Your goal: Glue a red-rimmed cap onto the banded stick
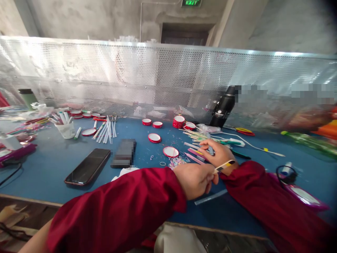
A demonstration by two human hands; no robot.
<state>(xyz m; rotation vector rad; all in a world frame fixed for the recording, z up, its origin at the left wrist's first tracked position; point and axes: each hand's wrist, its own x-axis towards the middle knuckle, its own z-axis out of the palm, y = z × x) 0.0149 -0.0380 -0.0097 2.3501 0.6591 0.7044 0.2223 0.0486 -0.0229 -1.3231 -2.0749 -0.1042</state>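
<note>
My left hand point(196, 179) is closed, its fingers around one end of a thin pale stick point(219, 169) with a black and yellow far end. That stick crosses in front of my right wrist. Just beyond, my right hand point(218, 154) curls its fingers around a small grey object point(211, 150), mostly hidden. Pink and pale sticks point(195, 154) lie beside the right fingertips. Close to my left hand are a heap of small coloured rubber bands point(177, 162) and a round red-rimmed white piece point(170, 152). A clear flat strip point(210, 197) rests in front.
Two phones point(88, 166) point(123, 153) lie left of my arms. A cup of markers point(65, 129) stands farther left. Behind are small red drums point(179, 121), a black bottle point(223, 107) and a perforated metal screen point(147, 77). Pliers point(240, 154) and a purple device point(305, 196) lie right.
</note>
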